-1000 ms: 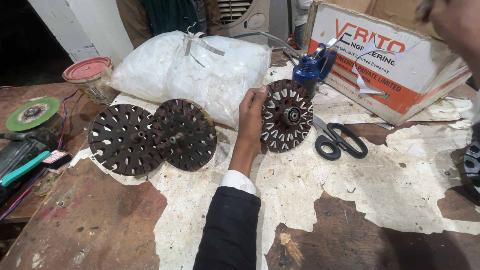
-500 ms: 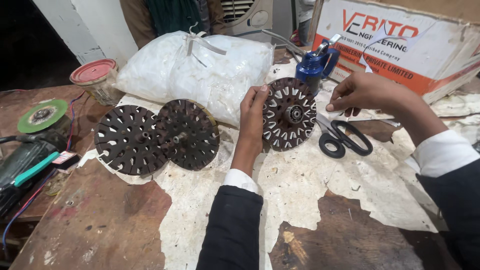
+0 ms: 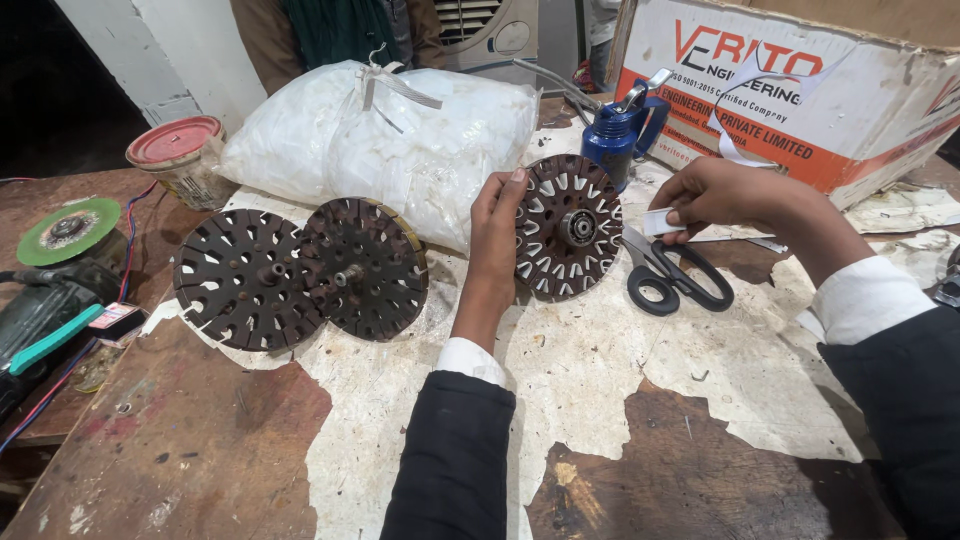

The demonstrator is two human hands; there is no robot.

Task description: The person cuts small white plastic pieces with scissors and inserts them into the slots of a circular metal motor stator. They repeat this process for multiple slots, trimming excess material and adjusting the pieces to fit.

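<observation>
My left hand (image 3: 493, 245) grips the left rim of a round, dark slotted metal disc (image 3: 572, 228) and holds it tilted up on edge on the table. My right hand (image 3: 722, 192) is just right of that disc, fingers pinched on a small white paper strip (image 3: 661, 222). Black-handled scissors (image 3: 672, 275) lie on the table right below my right hand. Two more slotted discs (image 3: 243, 277) (image 3: 367, 267) lie flat and overlapping to the left.
A knotted white plastic bag (image 3: 370, 140) sits behind the discs. A blue oil can (image 3: 617, 137) and a large cardboard box (image 3: 800, 85) stand at the back right. A red-lidded tin (image 3: 176, 155) and a green-wheeled grinder (image 3: 62, 260) are at the left. A person stands behind the table.
My right hand came in from the upper right, down to the scissors, and now pinches a white paper strip beside the upright disc. My left hand kept holding the disc.
</observation>
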